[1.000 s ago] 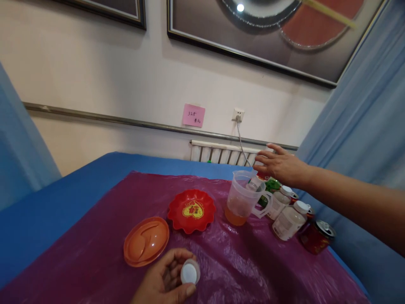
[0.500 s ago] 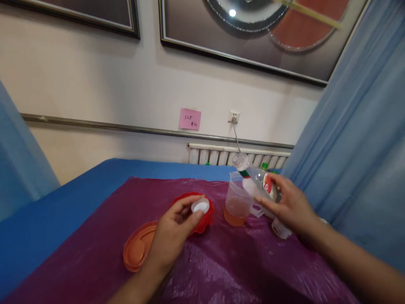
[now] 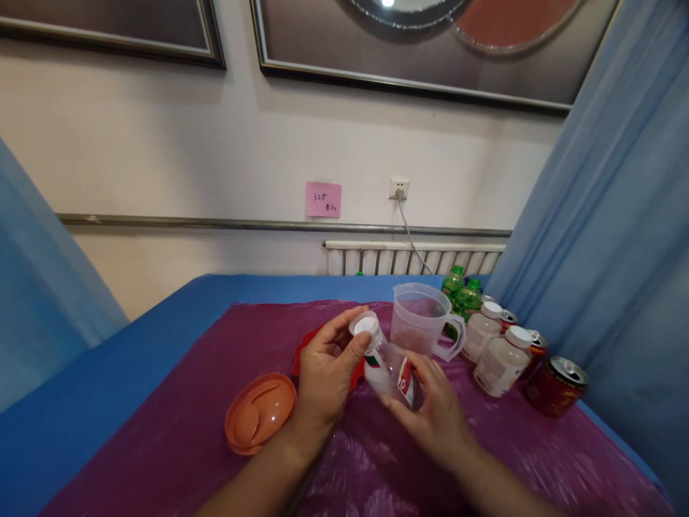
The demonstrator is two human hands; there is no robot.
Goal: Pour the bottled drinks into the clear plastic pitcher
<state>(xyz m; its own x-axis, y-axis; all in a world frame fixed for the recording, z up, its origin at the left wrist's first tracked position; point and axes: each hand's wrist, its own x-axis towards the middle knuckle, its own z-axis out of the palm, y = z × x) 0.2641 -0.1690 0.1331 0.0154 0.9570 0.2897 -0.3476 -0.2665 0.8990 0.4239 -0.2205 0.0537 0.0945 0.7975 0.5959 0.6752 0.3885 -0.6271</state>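
Two hands meet over the purple sheet [image 3: 377, 467]: the right hand [image 3: 430, 409] grips a small bottle [image 3: 390, 366] tilted toward the left hand [image 3: 328, 370], whose fingers pinch the white cap [image 3: 366, 325] at its mouth. Beyond them stands a jug [image 3: 423, 327].

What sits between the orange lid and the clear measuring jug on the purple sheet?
In the head view, the left hand and the red dish it mostly hides lie between the orange lid and the measuring jug.

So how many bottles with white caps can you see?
3: one bottle between both hands, the left hand on its cap, and two standing right of the jug. More may be hidden.
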